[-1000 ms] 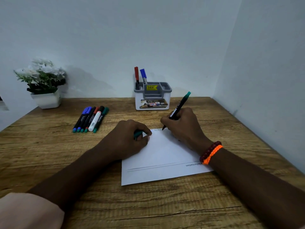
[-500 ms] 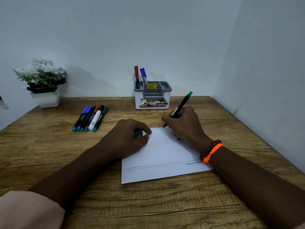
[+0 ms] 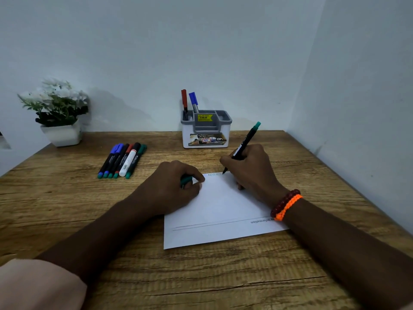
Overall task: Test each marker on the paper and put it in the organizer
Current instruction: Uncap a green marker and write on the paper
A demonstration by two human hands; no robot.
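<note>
My right hand (image 3: 251, 168) grips a black marker with a green end (image 3: 245, 142), its tip touching the far edge of the white paper (image 3: 221, 211) beside a zigzag scribble (image 3: 214, 174). Resting on the paper's left corner, my left hand (image 3: 174, 186) is curled round the green cap (image 3: 186, 180). The grey and white organizer (image 3: 205, 130) stands at the back against the wall, with a red marker (image 3: 184, 101) and a blue marker (image 3: 193, 101) upright in its left compartment.
Several capped markers (image 3: 123, 161) lie side by side on the wooden table (image 3: 67, 209), left of the paper. A white pot of flowers (image 3: 57, 113) stands in the back left corner. Walls close off the back and the right side.
The marker tip has moved a little to the right along the paper's far edge, lengthening the zigzag scribble. My left hand has stayed put.
</note>
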